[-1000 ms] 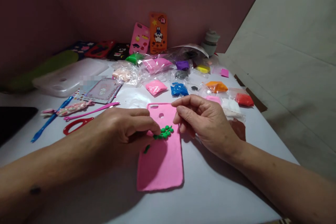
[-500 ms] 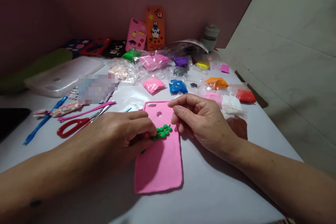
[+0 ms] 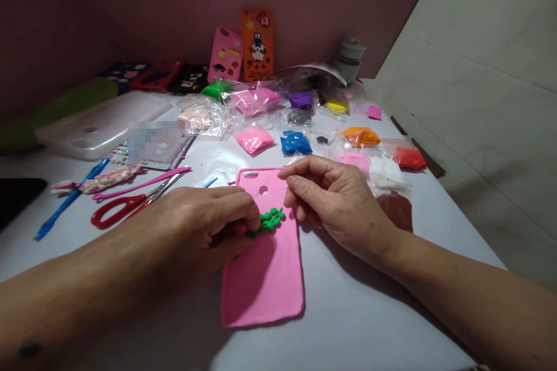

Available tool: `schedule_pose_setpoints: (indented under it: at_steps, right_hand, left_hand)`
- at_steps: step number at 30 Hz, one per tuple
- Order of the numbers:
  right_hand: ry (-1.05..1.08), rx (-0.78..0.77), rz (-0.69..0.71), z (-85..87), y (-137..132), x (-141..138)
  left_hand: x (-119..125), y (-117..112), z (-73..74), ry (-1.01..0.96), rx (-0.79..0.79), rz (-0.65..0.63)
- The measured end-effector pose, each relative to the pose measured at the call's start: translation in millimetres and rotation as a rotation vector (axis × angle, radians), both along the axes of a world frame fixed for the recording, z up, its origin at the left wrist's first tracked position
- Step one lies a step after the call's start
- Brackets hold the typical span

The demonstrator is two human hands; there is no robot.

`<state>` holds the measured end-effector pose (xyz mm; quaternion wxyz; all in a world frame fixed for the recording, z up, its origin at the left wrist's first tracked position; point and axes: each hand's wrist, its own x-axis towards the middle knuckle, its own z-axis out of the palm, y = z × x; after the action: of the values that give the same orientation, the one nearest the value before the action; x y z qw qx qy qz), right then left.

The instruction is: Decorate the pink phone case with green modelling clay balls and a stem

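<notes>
A pink phone case [image 3: 272,278] lies flat in front of me, its camera hole toward the far end. Across its upper half runs a sprig of small green clay balls [image 3: 272,219]. Over the left end of that sprig is my left hand [image 3: 217,220], fingers curled and closed; it hides part of the green clay, and what its fingertips hold cannot be made out. My right hand [image 3: 328,197] rests by the case's upper right edge, thumb and fingers drawn together; anything between them is hidden.
Red-handled scissors [image 3: 119,211], a pink modelling tool [image 3: 143,182] and a blue one [image 3: 69,203] lie left. Bagged clay, including blue [image 3: 296,143] and orange [image 3: 361,137], spreads behind the case. Decorated cases, one orange [image 3: 257,43], lean on the back wall. A jar [image 3: 349,61] stands far right.
My left thumb has shifted slightly down and away from the forefinger near the green clay. The right hand stays almost still. The view has shifted a little.
</notes>
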<state>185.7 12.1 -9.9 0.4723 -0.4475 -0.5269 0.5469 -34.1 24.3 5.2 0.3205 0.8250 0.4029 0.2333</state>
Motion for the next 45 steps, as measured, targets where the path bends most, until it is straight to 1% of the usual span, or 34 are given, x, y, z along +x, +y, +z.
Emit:
schedule_pose_setpoints:
  at_steps: [1, 3, 4, 7, 11, 13, 17, 20, 23, 25, 26, 30, 32, 38, 39, 41, 43, 45]
  right_hand:
    - [0.0, -0.003, -0.002, 0.0, 0.1, -0.1]
    - [0.0, -0.004, -0.003, -0.1, 0.3, -0.2]
    - [-0.001, -0.005, -0.004, -0.3, 0.3, -0.2]
    - [-0.002, -0.006, -0.004, -1.0, 0.1, -0.2]
    - [-0.001, 0.002, 0.008, -1.2, -0.2, -0.1]
    - [-0.008, 0.008, 0.011, -1.1, -0.3, 0.2]
    - [-0.019, 0.015, 0.001, -1.3, 0.0, 0.5]
    - [-0.004, 0.016, -0.002, -1.4, 0.0, 0.5]
    - [0.009, 0.0, -0.013, -0.6, -1.1, 0.4]
    - [0.0, 0.004, -0.027, 0.5, -2.7, 0.3]
    - [-0.011, 0.018, -0.035, 1.1, -3.6, 0.3]
    - [-0.087, 0.117, -0.062, 4.2, -7.9, 0.3]
    - [-0.116, 0.161, -0.069, 5.8, -10.0, 0.1]
    - [-0.122, 0.276, -0.065, 11.6, -17.9, -2.5]
    - [-0.116, 0.306, -0.067, 12.5, -19.4, -3.3]
    - [-0.119, 0.404, -0.052, 13.7, -22.2, -5.2]
    - [-0.162, 0.566, -0.044, 13.9, -24.5, -7.8]
    - [-0.244, 0.759, -0.07, 13.4, -26.2, -11.2]
  left_hand:
    - [-0.1, -0.2, 6.8, 0.078, 0.014, -0.113]
    - [-0.2, 0.4, 15.6, 0.168, 0.055, -0.157]
    - [-0.1, 0.8, 17.6, 0.198, 0.072, -0.153]
    - [-0.4, 1.2, 17.0, 0.215, 0.114, -0.13]
    - [-2.1, 1.3, 11.3, 0.216, 0.15, -0.184]
    - [-2.2, 2.0, 9.9, 0.208, 0.155, -0.188]
    - [1.1, 3.5, 13.3, 0.184, 0.125, -0.178]
    - [1.9, 3.2, 20.2, 0.121, 0.05, -0.137]
    - [-2.6, 1.9, 27.3, -0.024, -0.049, 0.005]
    - [-6.2, 1.4, 30.8, -0.118, -0.169, 0.069]
    - [-7.2, 1.3, 31.9, -0.178, -0.252, 0.074]
    - [-3.5, 0.6, 32.7, -0.562, -0.625, 0.027]
    - [-0.4, 0.4, 30.8, -0.682, -0.75, 0.02]
    - [-1.3, 4.1, 23.4, -0.783, -1.01, -0.106]
    - [-1.4, 4.6, 22.9, -0.798, -1.033, -0.113]
    - [-0.3, 4.5, 21.9, -0.83, -1.042, -0.086]
    - [2.1, 2.8, 20.7, -0.85, -1.031, -0.028]
    - [4.9, 0.1, 19.0, -0.861, -1.02, 0.038]
